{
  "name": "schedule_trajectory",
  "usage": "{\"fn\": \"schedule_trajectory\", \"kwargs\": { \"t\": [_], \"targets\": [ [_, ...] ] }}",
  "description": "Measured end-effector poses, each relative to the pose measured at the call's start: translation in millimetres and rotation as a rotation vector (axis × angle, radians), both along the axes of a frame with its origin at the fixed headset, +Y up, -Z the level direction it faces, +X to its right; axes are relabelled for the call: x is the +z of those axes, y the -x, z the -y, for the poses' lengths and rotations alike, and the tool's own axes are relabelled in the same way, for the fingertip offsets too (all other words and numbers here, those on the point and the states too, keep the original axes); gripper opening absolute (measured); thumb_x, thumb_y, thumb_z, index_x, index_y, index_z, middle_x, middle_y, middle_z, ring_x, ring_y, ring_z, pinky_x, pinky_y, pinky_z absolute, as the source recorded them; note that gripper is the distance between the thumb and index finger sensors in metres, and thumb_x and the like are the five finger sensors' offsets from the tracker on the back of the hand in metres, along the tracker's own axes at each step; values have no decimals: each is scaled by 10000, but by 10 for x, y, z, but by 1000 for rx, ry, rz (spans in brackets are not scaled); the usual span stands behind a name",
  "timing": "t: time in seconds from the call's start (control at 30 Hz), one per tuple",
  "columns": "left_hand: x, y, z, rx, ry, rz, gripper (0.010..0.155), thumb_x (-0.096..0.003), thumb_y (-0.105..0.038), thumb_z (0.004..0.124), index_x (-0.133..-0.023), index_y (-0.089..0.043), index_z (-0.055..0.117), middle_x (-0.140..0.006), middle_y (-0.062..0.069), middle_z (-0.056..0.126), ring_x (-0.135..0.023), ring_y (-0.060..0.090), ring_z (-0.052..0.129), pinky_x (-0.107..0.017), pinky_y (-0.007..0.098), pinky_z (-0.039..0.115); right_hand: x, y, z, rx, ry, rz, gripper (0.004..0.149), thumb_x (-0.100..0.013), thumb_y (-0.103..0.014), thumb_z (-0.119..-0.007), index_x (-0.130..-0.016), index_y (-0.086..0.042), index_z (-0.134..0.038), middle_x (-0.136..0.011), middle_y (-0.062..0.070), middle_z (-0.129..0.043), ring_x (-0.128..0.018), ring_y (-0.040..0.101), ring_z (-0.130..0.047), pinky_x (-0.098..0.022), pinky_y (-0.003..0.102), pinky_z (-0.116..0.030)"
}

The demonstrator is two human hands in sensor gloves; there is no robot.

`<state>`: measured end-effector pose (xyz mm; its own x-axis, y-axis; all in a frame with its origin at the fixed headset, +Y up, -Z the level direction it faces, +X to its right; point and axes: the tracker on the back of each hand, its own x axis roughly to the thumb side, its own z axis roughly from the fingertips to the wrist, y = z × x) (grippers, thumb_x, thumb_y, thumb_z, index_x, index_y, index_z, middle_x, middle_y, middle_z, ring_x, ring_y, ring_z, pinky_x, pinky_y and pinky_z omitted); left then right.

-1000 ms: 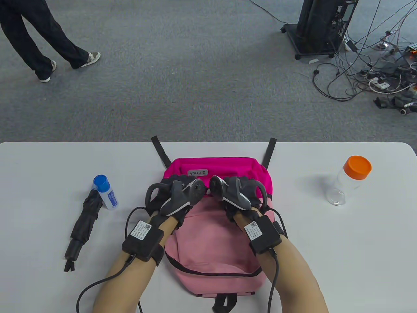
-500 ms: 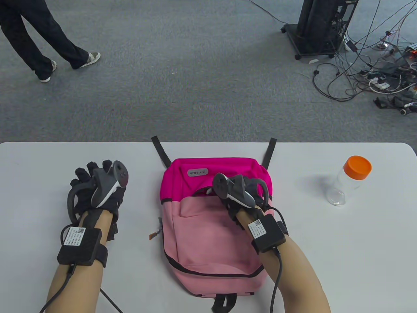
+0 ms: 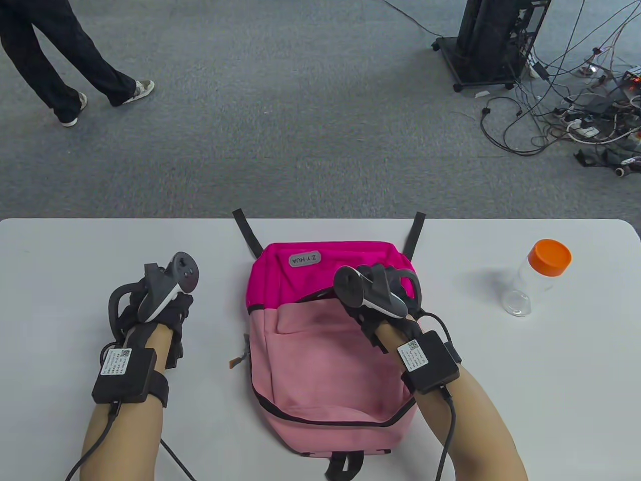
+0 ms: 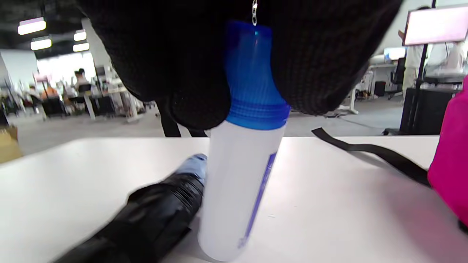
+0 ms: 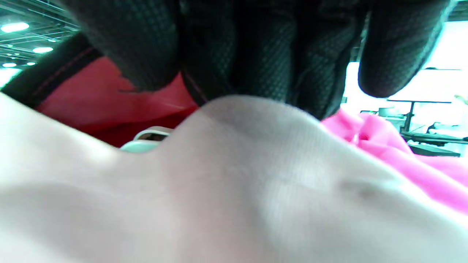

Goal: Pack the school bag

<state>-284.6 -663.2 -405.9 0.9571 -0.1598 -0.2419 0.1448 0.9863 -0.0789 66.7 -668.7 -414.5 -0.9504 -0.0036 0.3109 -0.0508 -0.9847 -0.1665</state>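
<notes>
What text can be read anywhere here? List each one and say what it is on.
"Z·Y·HUA": grey patch on the backpack, seen upside down from the table view.
Blue print on the white bottle held by the left hand: too blurred to read.
White stickers with codes on the wrist boxes: too small to read.

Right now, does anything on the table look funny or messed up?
Nothing is spilled or broken. The white bottle with the blue cap is tilted, because the left hand grips its cap, beside the folded black umbrella. The pink backpack lies flat while the right hand holds its pocket open. The orange-capped jar stands upright.
</notes>
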Motion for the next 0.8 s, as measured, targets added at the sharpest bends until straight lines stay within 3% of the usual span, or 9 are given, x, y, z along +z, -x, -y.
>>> {"fn": "schedule_trajectory", "kwargs": {
  "t": [0.13,0.2,0.27,0.37,0.5,0.6,0.8],
  "targets": [
    [133,-75,-160,116,-83,80,696,-380,-440,987,-993,-239,727,-985,109,881,-638,225,1123,-616,433,961,17,-33,-47,-7,33,-25,399,-487,-372,-840,-768,-105,-936,-761,168,-1004,-750,437,-982,-593,733,-772],
    [225,-131,-314,276,-68,175,783,-380,-425,1010,-1078,-280,687,-952,153,848,-641,228,1106,-616,467,973,6,-48,-71,-19,71,-28,403,-490,-345,-838,-793,-95,-928,-788,178,-992,-769,447,-969,-598,738,-765],
    [318,-221,-464,297,-72,273,648,-369,-413,1027,-973,-257,851,-940,159,848,-647,230,1127,-608,473,1000,-9,-62,-80,-35,103,-28,408,-498,-325,-824,-814,-85,-917,-807,191,-979,-782,456,-957,-602,742,-755],
    [497,-397,-671,257,-136,348,680,-336,-428,1050,-958,-228,863,-916,142,885,-624,204,1168,-575,442,1043,-28,-72,-87,-43,112,-26,408,-495,-317,-826,-816,-84,-919,-808,193,-981,-782,459,-958,-601,745,-754],
    [703,-597,-871,235,-280,443,757,-233,-527,1065,-883,-159,938,-775,118,1032,-419,91,1239,-403,314,1126,-44,-88,-96,-63,140,-14,411,-493,-311,-830,-818,-77,-923,-805,198,-985,-776,459,-964,-595,741,-761],
    [800,-730,-884,257,-317,531,758,-223,-546,1057,-859,-145,956,-738,118,1072,-349,63,1242,-347,280,1134,-48,-102,-106,-75,146,-11,412,-491,-325,-834,-809,-80,-928,-792,192,-992,-764,453,-973,-590,733,-769],
    [839,-1050,-765,401,-355,691,750,-226,-478,1094,-889,-213,865,-838,75,995,-489,135,1261,-385,310,1141,-45,-119,-127,-103,156,-12,414,-485,-326,-843,-807,-79,-930,-790,191,-993,-758,455,-975,-587,731,-771]
  ]
}}
